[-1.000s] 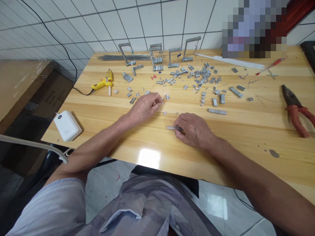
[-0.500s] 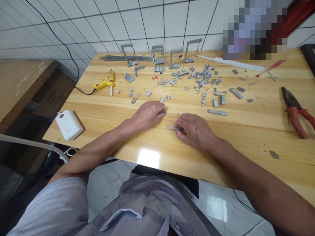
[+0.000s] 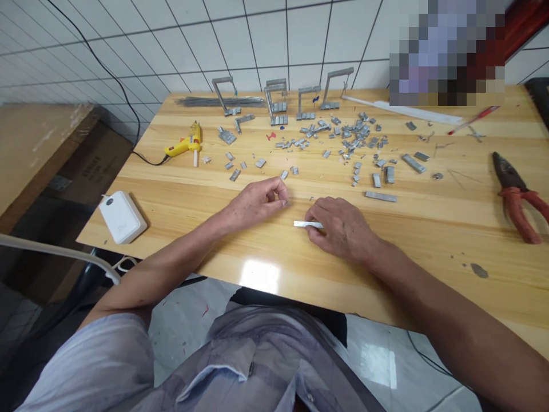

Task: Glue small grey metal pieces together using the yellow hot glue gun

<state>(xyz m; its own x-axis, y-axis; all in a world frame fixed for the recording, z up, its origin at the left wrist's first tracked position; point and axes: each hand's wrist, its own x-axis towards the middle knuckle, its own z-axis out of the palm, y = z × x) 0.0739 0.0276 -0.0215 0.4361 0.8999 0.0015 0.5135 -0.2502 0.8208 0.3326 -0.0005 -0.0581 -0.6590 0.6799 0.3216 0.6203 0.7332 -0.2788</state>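
My right hand [image 3: 341, 229] pinches a thin, silvery strip of staples [image 3: 302, 224] just above the wooden table [image 3: 223, 252]. One end of the strip sticks out to the left of my fingers. To its left, my left hand [image 3: 263, 200] is closed, thumb and forefinger curled together. Whatever may be between those fingertips is too small to make out. Beyond my hands lie short staple pieces [image 3: 285, 174] and a larger heap of staple bits [image 3: 358, 134]. A longer staple strip [image 3: 381, 197] rests behind my right hand.
Several small frames built from staples, one of them a tall frame [image 3: 326, 88], stand near the tiled wall [image 3: 266, 40]. A yellow glue gun [image 3: 184, 146] and a white box-shaped device [image 3: 123, 217] are at the left. Red-handled pliers [image 3: 517, 197] and a red pen [image 3: 474, 120] lie at the right.
My left hand has turned a little, its forefinger now arched up over the thumb. The strip in my right hand has tilted and now shows a brighter face.
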